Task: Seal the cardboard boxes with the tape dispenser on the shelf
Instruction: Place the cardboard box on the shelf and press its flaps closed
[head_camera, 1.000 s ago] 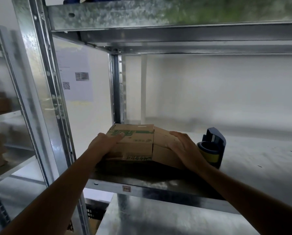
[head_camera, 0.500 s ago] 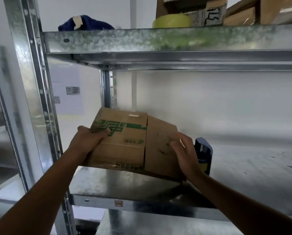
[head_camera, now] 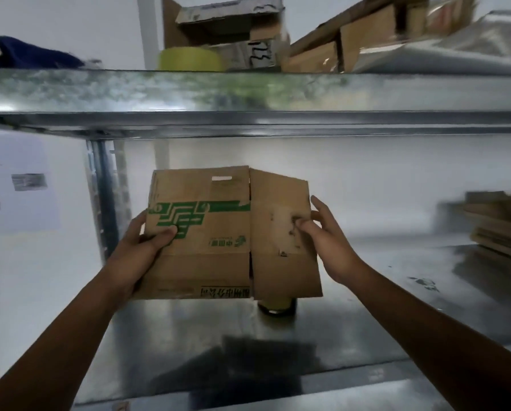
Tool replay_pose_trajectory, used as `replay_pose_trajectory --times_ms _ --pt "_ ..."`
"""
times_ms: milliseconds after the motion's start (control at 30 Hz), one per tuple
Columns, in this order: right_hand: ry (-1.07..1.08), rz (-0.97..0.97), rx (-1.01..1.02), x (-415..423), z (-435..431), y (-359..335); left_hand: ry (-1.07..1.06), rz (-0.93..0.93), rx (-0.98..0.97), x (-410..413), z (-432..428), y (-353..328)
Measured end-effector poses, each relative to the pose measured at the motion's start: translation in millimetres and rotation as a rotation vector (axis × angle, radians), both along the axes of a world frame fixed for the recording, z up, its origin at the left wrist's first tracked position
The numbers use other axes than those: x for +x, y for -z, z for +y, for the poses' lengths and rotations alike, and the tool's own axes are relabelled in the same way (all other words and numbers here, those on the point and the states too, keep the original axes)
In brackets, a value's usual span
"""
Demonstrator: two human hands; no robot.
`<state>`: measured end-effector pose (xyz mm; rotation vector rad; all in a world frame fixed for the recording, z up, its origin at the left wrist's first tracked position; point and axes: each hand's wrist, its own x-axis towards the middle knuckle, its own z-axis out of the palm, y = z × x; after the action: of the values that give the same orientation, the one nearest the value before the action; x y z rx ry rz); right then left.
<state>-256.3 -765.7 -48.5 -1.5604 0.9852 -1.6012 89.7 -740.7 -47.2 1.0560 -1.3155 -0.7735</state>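
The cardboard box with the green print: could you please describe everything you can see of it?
The cardboard box is brown, its top tilted toward the camera. The left flap carries green print and a slot cutout; the right flap is plain. The seam between them shows no tape. The left hand grips its left edge, the right hand pinches its right edge, above the shelf.

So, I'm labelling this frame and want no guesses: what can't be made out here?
Head view:
tape dispenser: mostly hidden behind the held cardboard box; only its bottom shows.
stacked boxes, right: blurred, cut off by the frame edge.
wall papers: print too blurred to read.
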Motion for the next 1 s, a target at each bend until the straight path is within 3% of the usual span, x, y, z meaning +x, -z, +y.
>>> replay_pose_trajectory --times_ms 167,467,567,733,1000 --pt "0.017 0.031 -0.026 -50 9 -4 0.038 -0.119 -0.089 -105 0 -15" --pt "-0.107 -0.181 0.081 -143 30 -16 0.01 -0.381 -0.08 -252 -11 -15" --pt "-0.213 -0.295 0.071 -166 29 -7 0.037 -0.476 0.034 -273 -20 -15" --pt "-0.386 -0.45 0.107 -188 18 10 0.249 -0.427 0.238 -280 -34 -25" --pt "-0.42 -0.4 0.066 -181 13 4 0.157 -0.463 0.305 -263 -55 -19"
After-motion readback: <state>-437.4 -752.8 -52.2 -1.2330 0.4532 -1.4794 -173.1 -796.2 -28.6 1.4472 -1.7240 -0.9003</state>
